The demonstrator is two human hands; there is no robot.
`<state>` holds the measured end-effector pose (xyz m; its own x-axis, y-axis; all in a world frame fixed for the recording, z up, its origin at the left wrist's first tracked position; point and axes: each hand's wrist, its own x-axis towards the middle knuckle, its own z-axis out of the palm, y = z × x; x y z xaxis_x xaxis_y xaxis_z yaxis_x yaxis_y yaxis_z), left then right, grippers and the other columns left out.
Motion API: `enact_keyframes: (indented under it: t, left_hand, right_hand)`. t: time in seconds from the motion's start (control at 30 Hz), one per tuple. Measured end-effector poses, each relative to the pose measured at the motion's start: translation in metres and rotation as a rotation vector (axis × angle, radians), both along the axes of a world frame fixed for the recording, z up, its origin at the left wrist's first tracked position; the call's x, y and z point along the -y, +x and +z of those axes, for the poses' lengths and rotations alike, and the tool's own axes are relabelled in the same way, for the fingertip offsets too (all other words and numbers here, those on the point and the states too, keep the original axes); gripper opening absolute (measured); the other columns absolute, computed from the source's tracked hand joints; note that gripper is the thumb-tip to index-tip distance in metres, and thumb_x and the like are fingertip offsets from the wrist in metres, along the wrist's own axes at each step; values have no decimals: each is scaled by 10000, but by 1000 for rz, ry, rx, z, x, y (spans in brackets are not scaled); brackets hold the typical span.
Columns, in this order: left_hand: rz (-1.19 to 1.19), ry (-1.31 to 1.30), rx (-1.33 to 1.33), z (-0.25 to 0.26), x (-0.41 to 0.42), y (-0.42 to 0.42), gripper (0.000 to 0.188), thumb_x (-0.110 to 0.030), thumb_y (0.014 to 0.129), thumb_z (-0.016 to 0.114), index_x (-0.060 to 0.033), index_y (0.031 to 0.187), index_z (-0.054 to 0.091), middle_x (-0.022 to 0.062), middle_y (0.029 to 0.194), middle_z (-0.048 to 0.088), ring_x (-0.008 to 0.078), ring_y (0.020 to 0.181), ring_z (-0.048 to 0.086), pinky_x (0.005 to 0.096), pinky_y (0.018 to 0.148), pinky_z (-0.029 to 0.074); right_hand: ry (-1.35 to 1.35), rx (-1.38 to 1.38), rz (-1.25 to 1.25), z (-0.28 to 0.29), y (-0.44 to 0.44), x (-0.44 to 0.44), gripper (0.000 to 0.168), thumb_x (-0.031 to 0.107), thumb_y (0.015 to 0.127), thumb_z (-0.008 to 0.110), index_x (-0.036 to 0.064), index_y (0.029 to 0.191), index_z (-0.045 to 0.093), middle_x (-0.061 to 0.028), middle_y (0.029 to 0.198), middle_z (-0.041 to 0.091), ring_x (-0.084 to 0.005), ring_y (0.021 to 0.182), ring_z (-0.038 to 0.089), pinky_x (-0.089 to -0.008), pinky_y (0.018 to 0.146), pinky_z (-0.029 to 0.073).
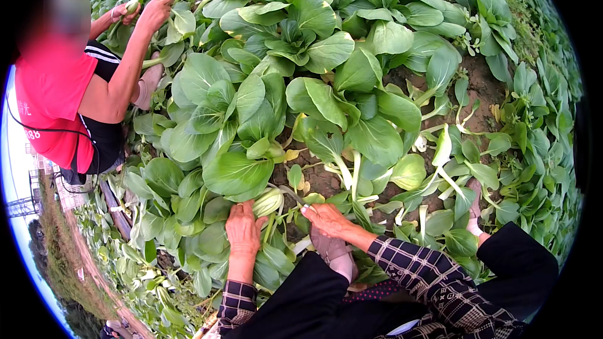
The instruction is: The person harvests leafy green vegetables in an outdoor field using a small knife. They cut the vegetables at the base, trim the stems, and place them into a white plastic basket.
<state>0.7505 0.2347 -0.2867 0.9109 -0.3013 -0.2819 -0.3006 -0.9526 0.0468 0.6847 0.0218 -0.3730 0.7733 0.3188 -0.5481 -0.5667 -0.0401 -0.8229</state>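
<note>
My left hand (245, 229) is around a bok choy plant, beside its pale green stalk base (268, 201); the leaves hide some of the fingers. My right hand (328, 221) grips the handle of a small curved knife, whose metal blade (288, 191) points left towards that stalk base. Large bok choy leaves (239, 173) spread just above my left hand. Cut or loose leaves with white stalks (347, 172) lie on the soil to the right of the blade.
At the upper left a co-worker in a red shirt (56, 89) crouches, holding a small bok choy (132, 6) and a knife. Dense standing bok choy (301, 33) fills the area ahead. My shoes (330, 247) rest among leaves. Crates (70, 195) stand far left.
</note>
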Motion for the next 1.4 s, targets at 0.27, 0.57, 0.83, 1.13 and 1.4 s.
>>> enact_keyframes:
  t: [0.27, 0.57, 0.83, 1.13, 1.4]
  left_hand:
    - [19, -1, 22, 0, 0, 4, 550, -233, 647, 822, -56, 1092, 550, 139, 983, 611, 321, 953, 583, 398, 818, 479]
    - [-58, -141, 152, 23, 8, -22, 486, -146, 618, 821, -29, 1006, 553, 143, 993, 628, 328, 874, 606, 402, 758, 499]
    - [-375, -236, 368, 80, 71, -54, 560, -214, 597, 848, -65, 1061, 573, 63, 949, 690, 223, 787, 585, 326, 711, 408]
    - [-282, 197, -222, 63, 50, -61, 504, -104, 596, 761, 25, 1045, 571, 308, 1411, 372, 296, 761, 661, 349, 670, 541]
    - [32, 388, -271, 50, 26, -64, 577, -179, 579, 836, 57, 1010, 535, 358, 1404, 335, 322, 803, 665, 369, 705, 549]
  right_hand:
    - [-41, 65, -42, -8, 7, -11, 512, 420, 984, 465, 2, 688, 461, -87, 501, 450, -195, 421, 496, -356, 435, 427]
    - [-319, 209, 42, 24, -6, -11, 499, 403, 948, 519, -53, 759, 597, -242, 668, 603, -425, 637, 605, -469, 598, 492]
    - [534, -105, -297, 92, -22, 61, 597, 363, 875, 706, 27, 1319, 492, 6, 774, 582, -28, 449, 409, -214, 405, 325]
    - [102, 2, -3, 77, -39, 39, 533, 482, 946, 539, -37, 1057, 591, -87, 612, 543, -209, 471, 510, -341, 465, 413]
    - [-322, 283, 192, 33, -24, -12, 498, 443, 968, 453, -32, 910, 594, -276, 723, 615, -480, 742, 602, -532, 680, 467]
